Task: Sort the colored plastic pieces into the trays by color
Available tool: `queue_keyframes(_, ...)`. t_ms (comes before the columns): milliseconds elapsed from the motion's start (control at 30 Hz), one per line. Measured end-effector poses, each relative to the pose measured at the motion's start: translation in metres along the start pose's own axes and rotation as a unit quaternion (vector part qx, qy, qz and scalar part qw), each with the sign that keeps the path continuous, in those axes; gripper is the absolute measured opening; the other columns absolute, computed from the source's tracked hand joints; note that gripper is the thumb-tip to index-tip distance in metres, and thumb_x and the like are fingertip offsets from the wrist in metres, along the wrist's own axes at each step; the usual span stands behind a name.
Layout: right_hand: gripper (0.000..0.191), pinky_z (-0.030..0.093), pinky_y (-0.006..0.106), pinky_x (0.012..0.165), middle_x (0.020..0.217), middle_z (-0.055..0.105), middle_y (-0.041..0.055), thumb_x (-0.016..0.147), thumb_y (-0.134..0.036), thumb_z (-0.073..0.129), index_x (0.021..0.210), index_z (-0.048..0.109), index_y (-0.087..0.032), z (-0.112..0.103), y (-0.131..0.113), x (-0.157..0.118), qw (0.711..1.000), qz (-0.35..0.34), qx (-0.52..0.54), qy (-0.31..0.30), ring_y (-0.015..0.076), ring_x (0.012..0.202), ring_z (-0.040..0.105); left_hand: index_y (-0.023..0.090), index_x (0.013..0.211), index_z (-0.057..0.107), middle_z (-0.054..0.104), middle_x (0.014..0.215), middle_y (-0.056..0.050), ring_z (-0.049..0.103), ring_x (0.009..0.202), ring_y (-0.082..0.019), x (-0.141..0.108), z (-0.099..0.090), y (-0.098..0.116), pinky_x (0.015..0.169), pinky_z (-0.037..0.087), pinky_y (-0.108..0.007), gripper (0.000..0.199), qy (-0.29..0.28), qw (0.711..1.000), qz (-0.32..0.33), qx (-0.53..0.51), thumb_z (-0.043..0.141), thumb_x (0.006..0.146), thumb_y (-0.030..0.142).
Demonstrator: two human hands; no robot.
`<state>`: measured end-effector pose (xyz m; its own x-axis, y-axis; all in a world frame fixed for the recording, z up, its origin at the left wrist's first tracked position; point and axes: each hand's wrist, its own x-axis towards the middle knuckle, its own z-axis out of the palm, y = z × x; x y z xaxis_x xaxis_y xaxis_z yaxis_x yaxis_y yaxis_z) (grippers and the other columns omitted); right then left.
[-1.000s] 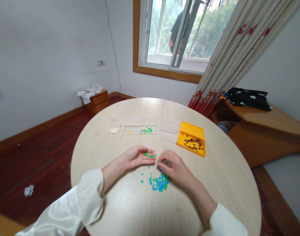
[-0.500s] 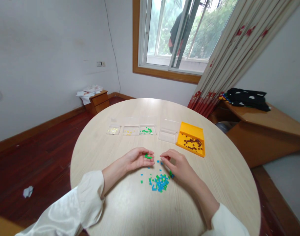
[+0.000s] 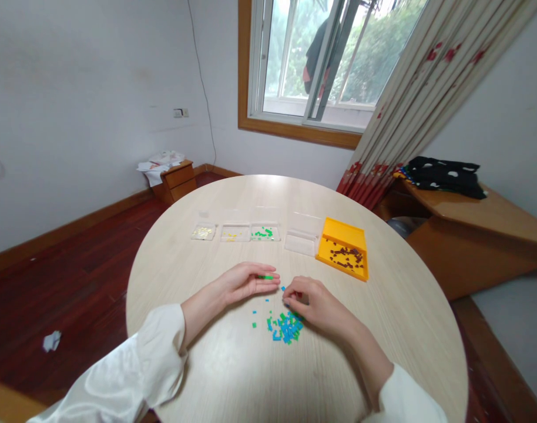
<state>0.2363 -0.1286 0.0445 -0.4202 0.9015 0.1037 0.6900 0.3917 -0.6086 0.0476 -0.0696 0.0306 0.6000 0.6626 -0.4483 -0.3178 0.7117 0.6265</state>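
Palm turned up and fingers loosely curved, my left hand [image 3: 242, 282] holds a few small green plastic pieces [image 3: 267, 277]. To its right, my right hand [image 3: 316, 298] is bent down over the table with thumb and fingertips pinched together; whatever is between them is too small to make out. Just below and left of the right hand lies a loose pile of tiny blue and green pieces [image 3: 288, 328]. Several stray pieces are scattered around it, including a green one [image 3: 254, 325] on the left and a blue one [image 3: 283, 288] between the hands.
Beyond my hands, on the round table [image 3: 220, 376], stand open clear boxes: one with pale pieces [image 3: 203, 232], one with a few yellow pieces [image 3: 232, 236], one with green pieces [image 3: 264, 233], and another clear box [image 3: 300, 242]. An open yellow case [image 3: 345, 228] holds dark brown pieces.
My right hand has shifted slightly down and left, nearer the pile, its fingertips closing. My left palm has tilted, so fewer of its green pieces show.
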Motion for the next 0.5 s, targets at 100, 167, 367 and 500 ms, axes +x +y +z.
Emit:
queue_keyframes(100, 0.009, 0.042, 0.026, 0.066, 0.070, 0.061, 0.0000, 0.076, -0.013, 0.061, 0.073, 0.067, -0.019, 0.0013, 0.0011, -0.0013, 0.999, -0.007, 0.002, -0.031, 0.0142, 0.069, 0.055, 0.010, 0.076, 0.057, 0.059, 0.065, -0.002, 0.057, 0.057, -0.009, -0.0003, 0.0007, -0.0002, 0.061, 0.047, -0.022, 0.013, 0.008, 0.999, 0.040, 0.016, 0.056, 0.070, -0.002)
queue_keyframes(167, 0.007, 0.043, 0.026, 0.068, 0.070, 0.060, -0.0005, 0.074, -0.014, 0.064, 0.073, 0.067, -0.020, 0.0027, 0.0019, -0.0023, 0.999, -0.012, -0.003, -0.050, 0.0142, 0.070, 0.055, 0.011, 0.069, 0.052, 0.049, 0.054, 0.003, 0.047, 0.045, -0.006, 0.0015, -0.0006, 0.0001, 0.048, 0.039, -0.019, 0.012, 0.013, 0.999, 0.038, 0.007, 0.056, 0.073, 0.001)
queue_keyframes(367, 0.009, 0.043, 0.028, 0.071, 0.073, 0.061, 0.0005, 0.072, -0.015, 0.066, 0.078, 0.069, -0.021, 0.0047, 0.0029, -0.0032, 0.997, -0.024, -0.032, -0.072, 0.0159, 0.073, 0.056, 0.014, 0.063, 0.046, 0.038, 0.049, 0.005, 0.038, 0.040, -0.005, 0.0040, -0.0011, 0.0023, 0.041, 0.033, -0.018, 0.018, 0.014, 0.999, -0.005, -0.031, 0.046, 0.079, 0.004)
queue_keyframes(500, 0.013, 0.042, 0.029, 0.075, 0.073, 0.063, 0.0006, 0.074, -0.010, 0.062, 0.073, 0.069, -0.021, 0.0047, 0.0018, -0.0026, 0.995, -0.041, -0.018, -0.085, 0.0159, 0.076, 0.057, 0.012, 0.064, 0.049, 0.044, 0.051, 0.003, 0.041, 0.042, -0.006, 0.0019, 0.0018, 0.0026, 0.043, 0.037, -0.018, 0.019, 0.024, 0.999, -0.008, -0.036, 0.043, 0.079, 0.003)
